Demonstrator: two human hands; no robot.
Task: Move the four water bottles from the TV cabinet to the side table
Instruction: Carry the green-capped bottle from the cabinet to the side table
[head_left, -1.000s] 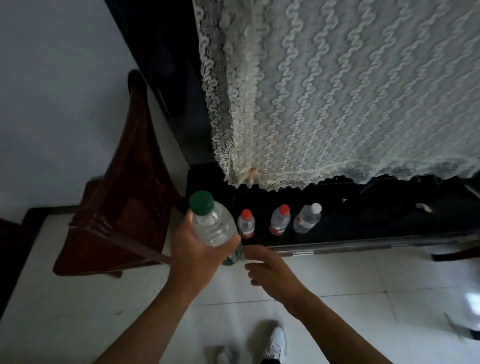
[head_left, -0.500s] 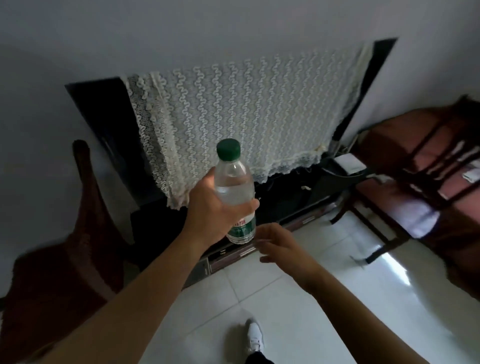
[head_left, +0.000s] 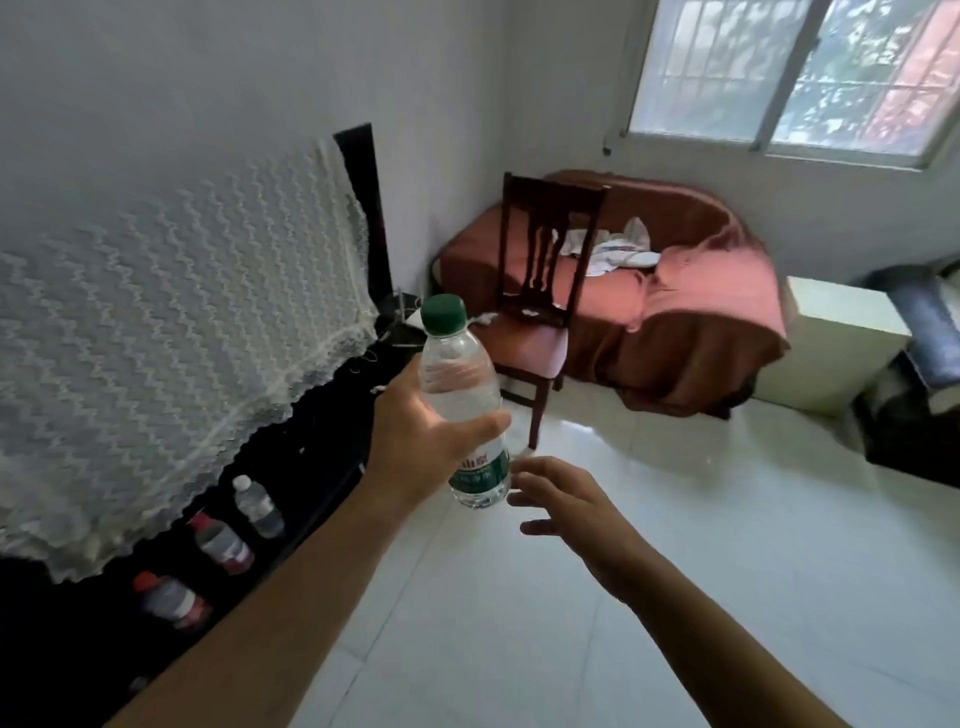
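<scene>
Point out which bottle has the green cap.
The bottle held up in the left hand. The three on the cabinet have red or white caps.

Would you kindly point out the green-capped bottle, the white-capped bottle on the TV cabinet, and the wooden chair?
green-capped bottle (head_left: 459, 385): head view, on the clear upper body.
white-capped bottle (head_left: 258, 508): head view, on its clear body.
wooden chair (head_left: 535, 345): head view, on the seat.

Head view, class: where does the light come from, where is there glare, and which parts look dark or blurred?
Head view: daylight enters through the window; glare sheens the floor tiles; the TV cabinet lies in deep shadow, its three bottles soft; the lace cloth looks smeared; wide-angle lens bends the walls.
</scene>
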